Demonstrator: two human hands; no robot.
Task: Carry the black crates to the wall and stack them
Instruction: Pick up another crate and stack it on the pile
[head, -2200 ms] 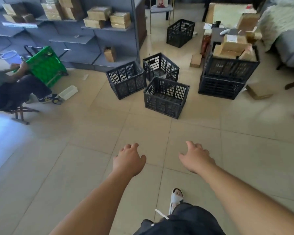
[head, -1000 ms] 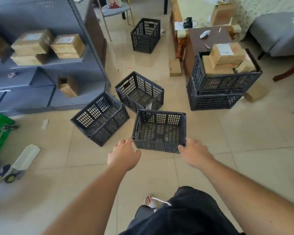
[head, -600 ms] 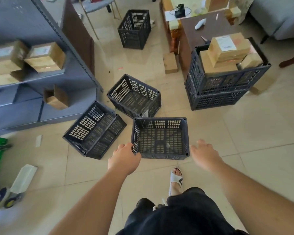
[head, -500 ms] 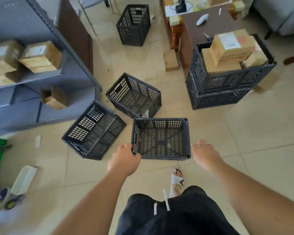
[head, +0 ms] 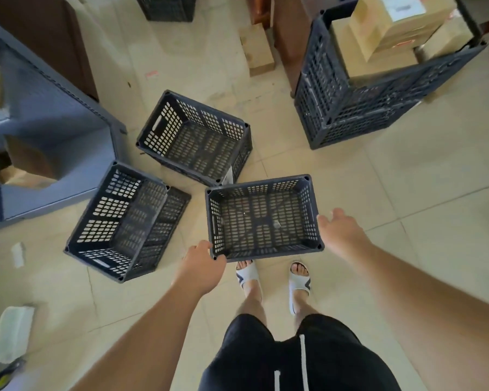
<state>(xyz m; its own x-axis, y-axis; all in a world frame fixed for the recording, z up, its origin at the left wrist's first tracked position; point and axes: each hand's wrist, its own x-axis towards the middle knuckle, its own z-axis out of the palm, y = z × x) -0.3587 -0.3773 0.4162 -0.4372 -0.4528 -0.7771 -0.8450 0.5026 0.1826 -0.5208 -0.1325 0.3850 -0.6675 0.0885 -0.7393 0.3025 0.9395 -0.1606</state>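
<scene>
left hand [head: 202, 268] at near crate [head: 263, 218] corner, grip unclear | right hand [head: 340, 232] spread beside rim | fingertips hidden

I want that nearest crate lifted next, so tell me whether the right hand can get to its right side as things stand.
Probably yes. The right hand is open beside the nearest crate, close to its right wall, with only bare floor on that side. Nothing blocks it.
</scene>
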